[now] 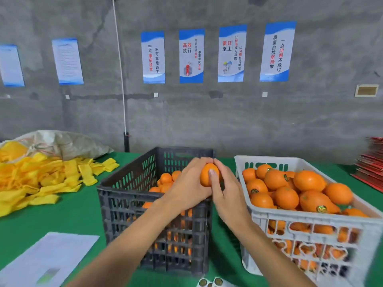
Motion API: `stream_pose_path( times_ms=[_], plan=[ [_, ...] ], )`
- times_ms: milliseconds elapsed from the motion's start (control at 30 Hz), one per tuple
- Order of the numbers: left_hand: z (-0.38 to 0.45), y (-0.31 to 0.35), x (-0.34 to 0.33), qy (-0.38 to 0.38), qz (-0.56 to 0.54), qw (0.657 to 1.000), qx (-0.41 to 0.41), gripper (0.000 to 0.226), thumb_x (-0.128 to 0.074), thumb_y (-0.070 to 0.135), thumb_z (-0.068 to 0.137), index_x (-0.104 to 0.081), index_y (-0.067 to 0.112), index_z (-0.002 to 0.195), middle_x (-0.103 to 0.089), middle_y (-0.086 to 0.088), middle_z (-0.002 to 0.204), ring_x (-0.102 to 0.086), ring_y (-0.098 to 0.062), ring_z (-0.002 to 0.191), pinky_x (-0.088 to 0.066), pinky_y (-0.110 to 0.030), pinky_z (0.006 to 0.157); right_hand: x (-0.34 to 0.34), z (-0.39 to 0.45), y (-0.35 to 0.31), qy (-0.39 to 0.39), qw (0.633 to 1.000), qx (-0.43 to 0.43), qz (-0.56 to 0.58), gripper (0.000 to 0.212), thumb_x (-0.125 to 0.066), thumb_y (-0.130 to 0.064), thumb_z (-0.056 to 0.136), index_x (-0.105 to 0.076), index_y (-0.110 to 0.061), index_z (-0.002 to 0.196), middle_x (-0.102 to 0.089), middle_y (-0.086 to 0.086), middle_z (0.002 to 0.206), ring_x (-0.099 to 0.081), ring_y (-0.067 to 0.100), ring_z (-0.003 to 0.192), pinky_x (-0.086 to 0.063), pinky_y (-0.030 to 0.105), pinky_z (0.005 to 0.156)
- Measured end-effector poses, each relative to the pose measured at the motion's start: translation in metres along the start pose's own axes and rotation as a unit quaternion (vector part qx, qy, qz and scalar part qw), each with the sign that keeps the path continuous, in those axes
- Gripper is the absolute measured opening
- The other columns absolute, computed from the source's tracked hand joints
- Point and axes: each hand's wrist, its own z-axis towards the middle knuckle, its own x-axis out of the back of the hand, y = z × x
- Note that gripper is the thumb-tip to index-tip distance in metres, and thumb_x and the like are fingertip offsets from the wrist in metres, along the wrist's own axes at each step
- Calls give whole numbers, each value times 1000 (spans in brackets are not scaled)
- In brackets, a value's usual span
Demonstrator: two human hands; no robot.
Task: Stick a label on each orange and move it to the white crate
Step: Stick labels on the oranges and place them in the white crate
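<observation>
Here, above the right edge of the black crate (pixel 153 204), I have both hands on a single orange (pixel 208 175): my left hand (pixel 186 189) wraps its curled fingers around the fruit's left side and top, while my right hand (pixel 226 189) closes on it from the right, the thumb laid flat against the near face of the peel. Whether a label sits under that thumb I cannot tell. The orange is held in the air between the two crates, closer to the black one and touching neither. The black crate stands on the green table (pixel 62 216) and holds more oranges (pixel 165 180) low inside it, seen over the rim and through the slotted walls. Just beside it on the right stands the white crate (pixel 310 224), piled with labelled oranges (pixel 290 191), several showing small round gold-and-dark stickers. At the near table edge, between the crates, lies a strip of round labels (pixel 210 282), partly cut off by the frame. A white sheet of paper (pixel 49 259) lies at lower left, a heap of yellow foam sleeves (pixel 37 179) spreads at far left in front of a pale sack (pixel 68 143), and a stack of red flat cartons (pixel 371 164) sits at far right. Blue-and-white posters (pixel 191 55) hang on the grey concrete wall (pixel 207 121) behind.
</observation>
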Motion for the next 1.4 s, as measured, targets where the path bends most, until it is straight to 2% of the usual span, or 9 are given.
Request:
stream_pose_path(
  times_ms=[133,233,433,600,767,900,1200,1333,1400],
  plan=[
    [-58,24,-33,108,-35,990,-85,71,-74,-3,80,-51,16,145,-54,1,138,-52,-12,131,-40,-22,110,22,-53,-11,34,999,22,16,42,-46,-33,109,-48,-20,148,-51,-7,148,-47,2,135,-38,19,111],
    [-119,21,-75,156,-79,983,-61,72,-73,-3,87,-46,25,148,-48,4,147,-47,-19,140,-41,-28,113,26,-109,-6,-1,1000,6,21,45,-42,-43,108,-45,-26,150,-47,-14,150,-44,0,138,-36,14,111],
    [-188,-22,-128,2,-123,988,96,70,-73,26,96,-32,66,137,-40,26,142,-48,10,124,-41,-3,94,19,-183,44,-115,986,-119,-10,33,-37,-31,110,-55,-29,139,-58,-8,138,-56,5,125,-40,11,101],
    [-220,-45,-151,-13,-174,952,251,58,-68,38,99,-35,42,146,-49,5,138,-59,-13,115,-51,-30,99,19,-208,85,-283,936,-158,-138,42,-36,-29,111,-52,-13,146,-56,2,146,-51,17,134,-35,22,110],
    [-228,-44,-156,58,-266,913,304,48,-58,40,104,-31,33,144,-60,-6,122,-71,-20,100,-55,-24,85,23,-219,100,-385,897,-149,-156,64,-56,-60,96,-52,-23,148,-42,-15,155,-37,4,142,-27,25,119],
    [-232,-44,-160,64,-272,919,279,57,-58,48,102,-27,39,150,-57,-2,130,-69,-20,109,-56,-36,97,26,-221,102,-387,901,-151,-123,80,-60,-80,80,-54,-34,145,-38,-21,156,-36,0,141,-29,30,119],
    [-232,-36,-153,126,-378,881,254,47,-60,48,102,-36,50,143,-62,-8,119,-75,-27,99,-65,-41,77,22,-223,96,-298,927,-39,-222,53,-58,-62,92,-69,-27,130,-49,-13,105,-36,7,97,-36,27,87],
    [-234,-36,-152,114,-377,885,248,51,-58,46,103,-33,45,147,-59,-10,119,-73,-26,100,-65,-43,79,23,-222,99,-293,938,-85,-163,47,-65,-48,95,-69,-18,131,-49,-12,103,-42,6,97,-36,16,86],
    [-235,-36,-152,103,-369,889,251,54,-59,54,100,-33,49,146,-63,-4,115,-73,-24,100,-65,-39,79,27,-220,101,-299,936,-100,-158,44,-65,-43,97,-69,-15,130,-53,-9,108,-47,7,104,-41,23,96]
  ],
)
